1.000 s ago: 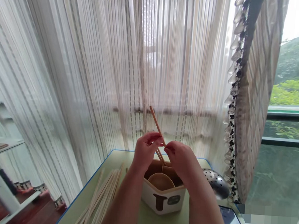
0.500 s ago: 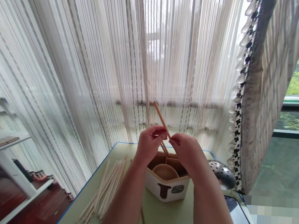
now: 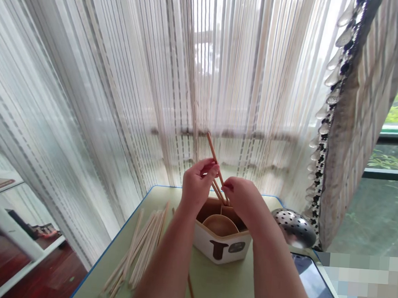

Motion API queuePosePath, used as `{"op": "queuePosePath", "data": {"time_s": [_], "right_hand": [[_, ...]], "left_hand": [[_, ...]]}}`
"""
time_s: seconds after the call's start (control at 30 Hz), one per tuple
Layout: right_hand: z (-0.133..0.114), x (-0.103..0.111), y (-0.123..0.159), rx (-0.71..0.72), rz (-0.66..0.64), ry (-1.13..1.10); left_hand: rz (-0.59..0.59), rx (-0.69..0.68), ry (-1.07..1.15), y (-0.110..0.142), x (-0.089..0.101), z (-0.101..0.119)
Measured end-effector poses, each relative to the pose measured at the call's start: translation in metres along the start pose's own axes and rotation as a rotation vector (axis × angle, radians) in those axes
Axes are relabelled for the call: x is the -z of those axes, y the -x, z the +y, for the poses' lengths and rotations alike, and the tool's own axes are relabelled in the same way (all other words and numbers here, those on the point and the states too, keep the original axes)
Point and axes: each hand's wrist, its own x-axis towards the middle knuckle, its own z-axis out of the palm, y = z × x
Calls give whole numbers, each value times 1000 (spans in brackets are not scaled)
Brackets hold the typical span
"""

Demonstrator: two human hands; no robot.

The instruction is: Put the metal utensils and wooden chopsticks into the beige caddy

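Both of my hands are raised over a white utensil holder [image 3: 224, 248] with brown inner compartments and a round wooden piece inside. My left hand [image 3: 196, 185] is closed, pinching brown wooden chopsticks [image 3: 215, 161] that slant up to the left and reach down into the holder's back compartment. My right hand [image 3: 241, 199] is closed too, its fingertips pinched on the same chopsticks just above the holder's rim.
A pile of pale chopsticks [image 3: 139, 251] lies on the green table [image 3: 168, 201] to the left, one brown stick [image 3: 191, 289] near my left forearm. A perforated metal ladle [image 3: 294, 226] and a phone [image 3: 314, 286] lie right. Sheer curtains hang behind.
The chopsticks have sunk a little lower into the holder and both hands dropped with them. The camera tilted slightly, showing more of the table.
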Motion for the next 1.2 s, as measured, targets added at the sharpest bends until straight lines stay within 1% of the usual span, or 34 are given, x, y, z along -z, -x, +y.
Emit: {"op": "queuePosePath", "data": {"time_s": [0.07,0.17,0.27,0.37,0.43,0.5,0.63,0.7,0.8,0.9,1.0,1.07,1.2], "right_hand": [[0,-2,0,-5,-22,10],[0,-5,1,-23,-61,18],[1,-6,1,-64,-100,41],[3,-5,-1,-42,-93,14],[6,-6,-2,-15,-92,4],[8,-6,-3,-24,-106,23],[7,-9,-2,-103,-185,66],[6,-9,-2,-109,-215,68],[5,-8,-2,-69,-171,28],[8,-7,-3,-75,-141,20],[12,-8,-4,-105,-180,47],[13,-10,-3,-113,-209,56],[13,-10,-1,-122,-244,61]], "left_hand": [[49,-8,44,-1,0,-2],[70,-21,0,-2,1,-4],[50,-43,-104,-3,0,-8],[0,-37,-189,-4,-2,-12],[-39,5,-158,-4,-3,-16],[-59,57,-69,-4,-3,-20],[-15,93,64,-7,0,-26],[-34,105,109,-8,2,-28],[-97,143,165,-8,4,-29],[-164,186,157,-8,5,-28],[-230,218,105,-8,8,-27],[-227,228,84,-9,10,-26],[-174,207,55,-9,13,-23]]}}
